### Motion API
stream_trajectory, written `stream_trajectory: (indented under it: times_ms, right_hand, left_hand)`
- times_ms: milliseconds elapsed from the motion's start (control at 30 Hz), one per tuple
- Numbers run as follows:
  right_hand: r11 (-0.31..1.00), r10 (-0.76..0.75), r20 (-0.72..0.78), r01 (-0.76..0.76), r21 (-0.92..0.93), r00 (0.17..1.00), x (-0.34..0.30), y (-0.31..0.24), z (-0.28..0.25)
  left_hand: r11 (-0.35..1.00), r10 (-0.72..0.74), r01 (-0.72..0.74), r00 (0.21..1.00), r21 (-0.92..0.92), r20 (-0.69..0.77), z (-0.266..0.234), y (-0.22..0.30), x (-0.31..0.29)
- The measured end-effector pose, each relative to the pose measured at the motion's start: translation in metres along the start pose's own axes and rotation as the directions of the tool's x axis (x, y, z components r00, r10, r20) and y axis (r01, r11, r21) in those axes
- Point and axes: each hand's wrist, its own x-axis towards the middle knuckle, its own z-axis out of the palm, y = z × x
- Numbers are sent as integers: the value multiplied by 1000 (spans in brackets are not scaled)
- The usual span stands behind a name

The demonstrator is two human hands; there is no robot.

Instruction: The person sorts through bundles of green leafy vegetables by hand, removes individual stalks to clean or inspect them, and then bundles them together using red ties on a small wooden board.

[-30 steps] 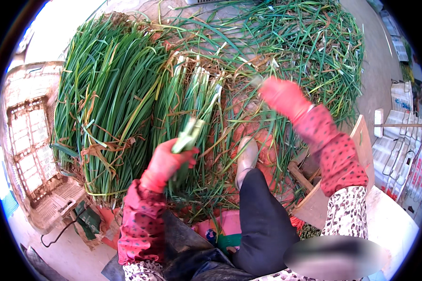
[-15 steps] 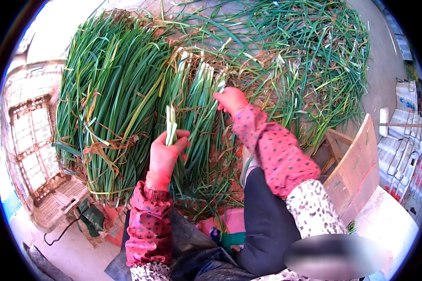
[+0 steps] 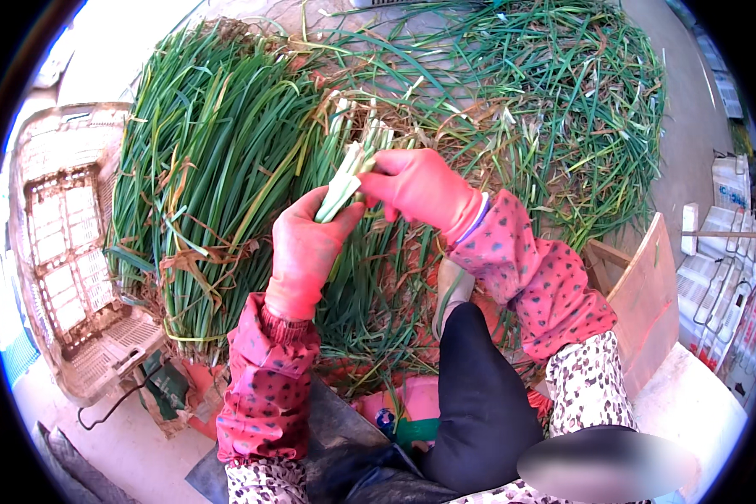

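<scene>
In an orange-pink glove, my left hand (image 3: 307, 244) is closed round a small bunch of white-stemmed green stalks (image 3: 341, 183), which look like green garlic or leeks. Their pale ends stick up above the fist. My right hand (image 3: 420, 186), gloved alike, meets the bunch from the right, its fingers pinched at the white stems; what exactly lies between its fingertips is partly hidden. Just beyond the hands, a loose row of similar stalks (image 3: 376, 134) lies with pale ends pointing away. A large heap of long-leaved stalks (image 3: 214, 160) is stacked on the left.
A scattered pile of green leaves and trimmings (image 3: 571, 109) covers the ground at the far right. At the left leans a dirty plastic crate (image 3: 46, 315). A wooden board (image 3: 638, 307) stands by my right knee, with white printed packs (image 3: 718, 260) farther right.
My right hand has come left and nearer, from the row of stalks to the bunch. My left hand has risen slightly to the right, and the bunch now tilts rightward.
</scene>
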Motion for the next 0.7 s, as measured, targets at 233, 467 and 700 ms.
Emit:
stream_trajectory:
  times_ms: [233, 467, 700]
  right_hand:
    - [965, -261, 112, 254, 71, 959, 13, 29, 4]
    - [954, -272, 176, 290, -82, 946, -9, 17, 14]
    - [368, 169, 563, 478, -797, 809, -56, 78, -17]
  left_hand:
    - [985, -156, 159, 986, -64, 55, -20, 21, 3]
    - [995, -84, 88, 994, -55, 76, -24, 60, -5]
    - [991, 11, -9, 1000, -135, 10, -42, 101, 9]
